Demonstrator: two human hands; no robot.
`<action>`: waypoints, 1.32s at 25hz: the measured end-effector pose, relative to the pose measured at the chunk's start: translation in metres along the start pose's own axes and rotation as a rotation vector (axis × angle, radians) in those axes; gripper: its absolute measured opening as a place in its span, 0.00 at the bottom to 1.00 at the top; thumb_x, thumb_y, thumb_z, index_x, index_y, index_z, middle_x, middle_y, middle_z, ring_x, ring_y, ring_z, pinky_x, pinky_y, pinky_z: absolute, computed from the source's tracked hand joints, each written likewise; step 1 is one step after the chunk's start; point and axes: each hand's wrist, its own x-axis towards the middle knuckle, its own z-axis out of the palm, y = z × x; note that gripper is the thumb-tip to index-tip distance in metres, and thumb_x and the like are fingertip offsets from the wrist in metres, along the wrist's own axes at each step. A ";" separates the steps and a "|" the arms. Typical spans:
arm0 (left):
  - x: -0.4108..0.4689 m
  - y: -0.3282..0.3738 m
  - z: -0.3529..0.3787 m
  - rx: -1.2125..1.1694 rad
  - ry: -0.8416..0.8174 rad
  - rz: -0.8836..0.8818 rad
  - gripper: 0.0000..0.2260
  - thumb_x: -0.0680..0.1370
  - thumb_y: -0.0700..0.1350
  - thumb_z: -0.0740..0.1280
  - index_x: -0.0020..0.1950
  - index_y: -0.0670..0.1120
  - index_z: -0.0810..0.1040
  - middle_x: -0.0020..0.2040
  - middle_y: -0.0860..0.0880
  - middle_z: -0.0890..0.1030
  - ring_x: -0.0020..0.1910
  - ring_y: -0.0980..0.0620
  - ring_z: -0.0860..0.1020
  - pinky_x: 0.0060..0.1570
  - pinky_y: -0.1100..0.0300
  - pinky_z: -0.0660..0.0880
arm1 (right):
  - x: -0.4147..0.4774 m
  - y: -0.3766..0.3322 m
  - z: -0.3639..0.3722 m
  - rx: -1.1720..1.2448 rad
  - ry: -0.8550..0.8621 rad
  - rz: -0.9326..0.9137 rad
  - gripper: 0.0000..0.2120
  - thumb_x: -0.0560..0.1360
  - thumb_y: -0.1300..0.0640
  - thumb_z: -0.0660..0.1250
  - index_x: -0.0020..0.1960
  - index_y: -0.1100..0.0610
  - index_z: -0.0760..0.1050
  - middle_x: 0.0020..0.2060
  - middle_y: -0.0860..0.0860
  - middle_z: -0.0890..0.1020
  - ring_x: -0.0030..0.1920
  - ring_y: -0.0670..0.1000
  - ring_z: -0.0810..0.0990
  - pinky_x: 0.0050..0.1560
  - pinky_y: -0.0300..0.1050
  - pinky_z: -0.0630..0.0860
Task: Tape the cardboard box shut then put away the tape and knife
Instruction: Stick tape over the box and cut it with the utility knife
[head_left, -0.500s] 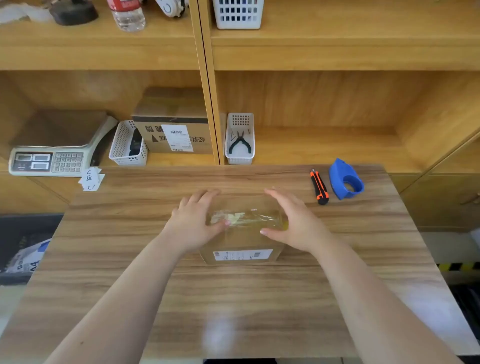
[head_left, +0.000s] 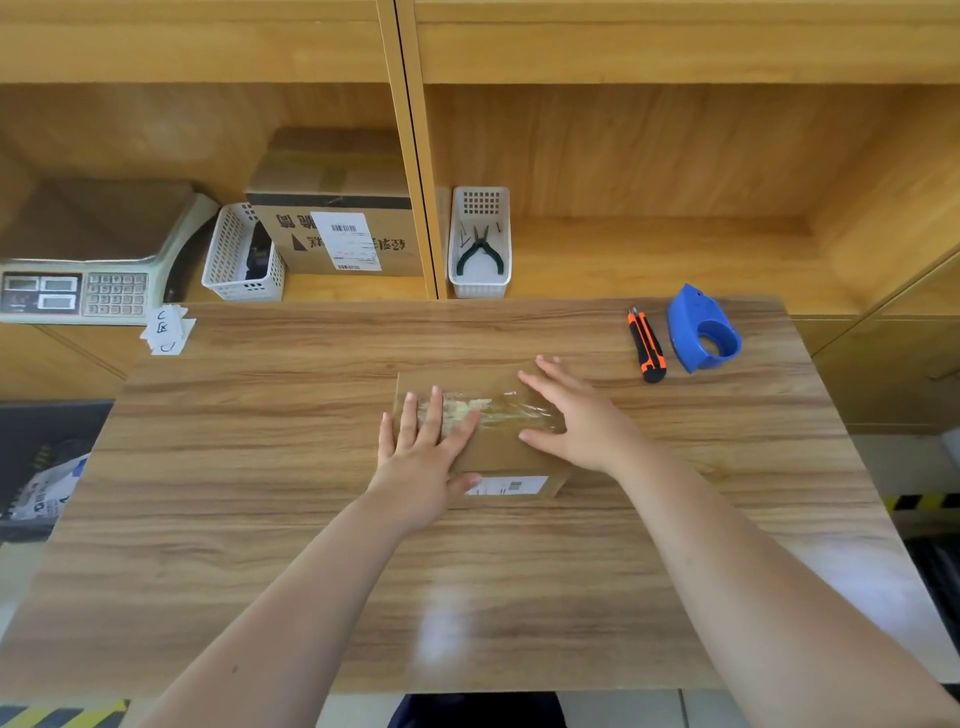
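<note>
A small flat cardboard box (head_left: 493, 447) lies in the middle of the wooden table (head_left: 260, 519), with a strip of clear tape (head_left: 501, 408) across its top and a white label on its near side. My left hand (head_left: 423, 457) lies flat on the box's left part, fingers spread over the tape. My right hand (head_left: 576, 415) rests flat on the box's right end, fingers apart. At the table's far right lie an orange and black utility knife (head_left: 645, 345) and, beside it, a blue tape dispenser (head_left: 701, 330), both apart from my hands.
Behind the table is a wooden shelf unit. It holds a white basket with pliers (head_left: 480, 241), a larger cardboard box (head_left: 337, 228), another white basket (head_left: 241, 257) and a weighing scale (head_left: 78, 270). White paper tags (head_left: 166, 330) sit at the table's far left corner.
My left hand has turned so its fingers point away from me along the box's left part. My right hand has slid a little outward to the box's right end.
</note>
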 end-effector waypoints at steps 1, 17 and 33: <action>0.002 -0.003 0.001 0.041 0.017 0.019 0.31 0.80 0.62 0.52 0.75 0.66 0.34 0.77 0.44 0.29 0.75 0.39 0.29 0.74 0.38 0.35 | 0.005 0.002 0.000 0.017 -0.001 0.010 0.35 0.74 0.39 0.63 0.76 0.42 0.52 0.78 0.41 0.47 0.77 0.45 0.42 0.75 0.57 0.51; 0.047 0.024 0.001 -0.110 0.126 0.138 0.38 0.76 0.67 0.56 0.78 0.58 0.40 0.79 0.49 0.33 0.77 0.44 0.32 0.76 0.42 0.41 | 0.005 -0.016 0.010 -0.210 0.292 0.406 0.40 0.69 0.32 0.64 0.70 0.56 0.60 0.65 0.56 0.70 0.64 0.58 0.70 0.51 0.51 0.74; 0.068 -0.014 -0.010 0.004 0.110 0.222 0.36 0.77 0.68 0.53 0.77 0.62 0.34 0.77 0.49 0.28 0.73 0.50 0.27 0.76 0.42 0.39 | 0.022 0.005 0.015 -0.479 -0.028 -0.047 0.37 0.75 0.33 0.50 0.75 0.41 0.31 0.76 0.46 0.33 0.75 0.52 0.29 0.76 0.59 0.41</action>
